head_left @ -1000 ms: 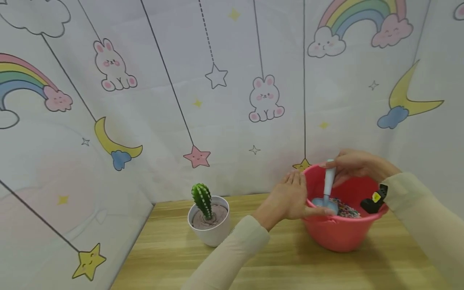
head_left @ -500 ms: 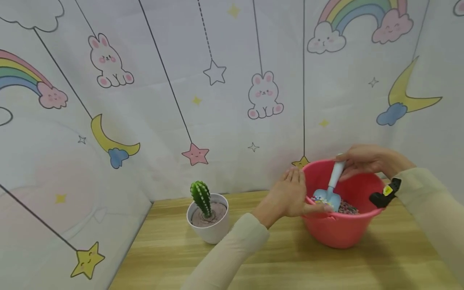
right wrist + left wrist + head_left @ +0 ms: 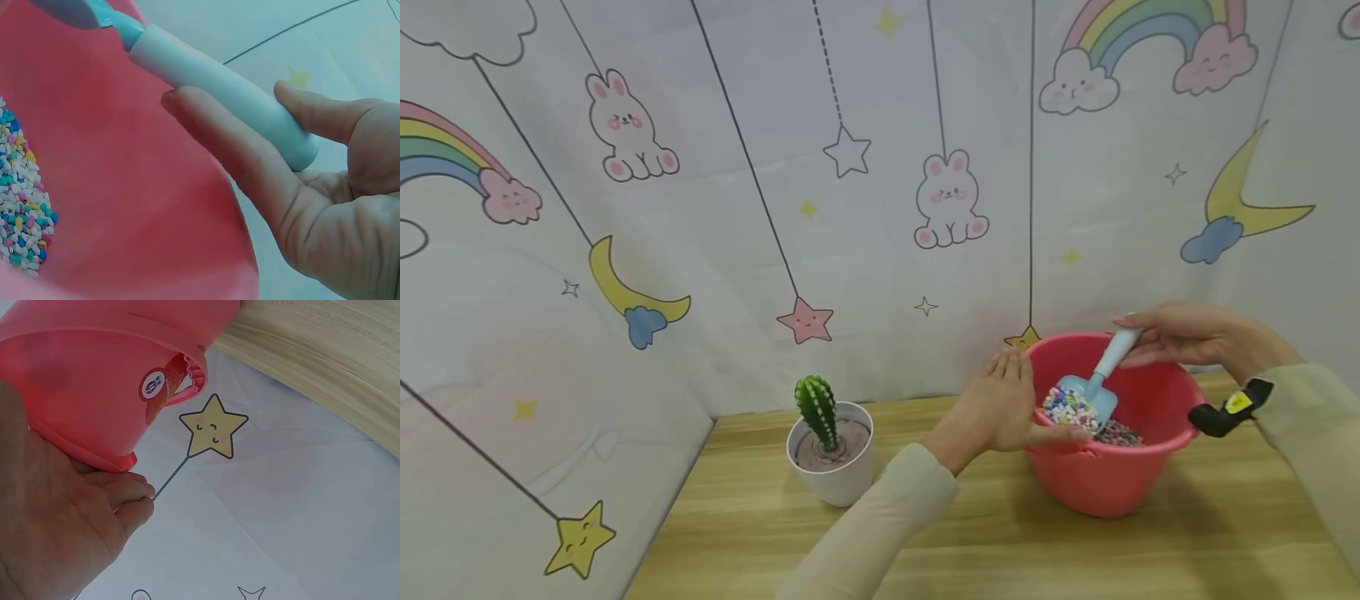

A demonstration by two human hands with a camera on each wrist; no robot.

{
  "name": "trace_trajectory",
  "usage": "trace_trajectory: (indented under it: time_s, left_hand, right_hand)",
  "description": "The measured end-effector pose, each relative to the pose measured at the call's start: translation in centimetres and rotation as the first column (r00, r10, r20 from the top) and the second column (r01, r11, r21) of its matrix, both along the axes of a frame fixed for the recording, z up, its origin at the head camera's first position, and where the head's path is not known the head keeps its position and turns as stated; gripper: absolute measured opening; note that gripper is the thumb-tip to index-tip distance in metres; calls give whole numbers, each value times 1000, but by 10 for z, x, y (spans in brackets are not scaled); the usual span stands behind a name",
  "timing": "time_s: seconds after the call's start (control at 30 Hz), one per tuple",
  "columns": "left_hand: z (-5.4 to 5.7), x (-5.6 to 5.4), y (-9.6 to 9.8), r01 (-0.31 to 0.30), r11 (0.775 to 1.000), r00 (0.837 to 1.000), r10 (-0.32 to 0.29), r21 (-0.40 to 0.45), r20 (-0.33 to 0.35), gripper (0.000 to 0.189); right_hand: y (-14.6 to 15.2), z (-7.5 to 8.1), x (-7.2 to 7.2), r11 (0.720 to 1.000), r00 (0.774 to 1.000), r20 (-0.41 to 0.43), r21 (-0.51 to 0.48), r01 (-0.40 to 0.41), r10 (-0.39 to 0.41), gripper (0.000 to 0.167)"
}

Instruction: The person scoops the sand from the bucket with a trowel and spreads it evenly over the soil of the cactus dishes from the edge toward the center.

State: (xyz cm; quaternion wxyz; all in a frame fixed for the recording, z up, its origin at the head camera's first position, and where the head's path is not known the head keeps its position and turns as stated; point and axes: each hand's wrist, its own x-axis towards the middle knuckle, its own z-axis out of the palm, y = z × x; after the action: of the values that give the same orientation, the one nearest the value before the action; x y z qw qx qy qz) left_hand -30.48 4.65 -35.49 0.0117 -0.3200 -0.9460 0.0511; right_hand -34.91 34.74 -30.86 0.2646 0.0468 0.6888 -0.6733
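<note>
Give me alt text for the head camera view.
A right hand holds a light blue shovel loaded with multicoloured pebbles at the mouth of a red bucket, while a left hand rests against the bucket's rim. To the left, a cactus in a white pot stands on a wood-grain table, before a backdrop of cartoon rabbits and rainbows.

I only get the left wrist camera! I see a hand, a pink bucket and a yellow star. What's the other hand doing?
Observer: The right hand is holding a light blue scoop by its handle.
Operator: Ooh! Is anything in it?
Observer: Yes, there are lots of small colourful bits in the scoop, with white, blue and yellow ones among them.
Operator: Is there anything else on the table besides the bucket?
Observer: Yes, in the head view a green cactus in a white pot stands to the left of the bucket.
</note>
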Motion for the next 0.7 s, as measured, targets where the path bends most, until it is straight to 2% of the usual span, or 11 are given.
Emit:
trace_trajectory:
  time_s: [0.37,0.7]
  left_hand:
    - [-1,0,-1,-3,1000,1000,3,6,-10,122]
    - [-2,1,0,-6,1000,1000,6,14,-20,123]
  right_hand:
    - [18,-5,10,990,997,-16,-117,75,-78,34]
    - [19,-8,21,942,974,3,-255,219,-225,29]
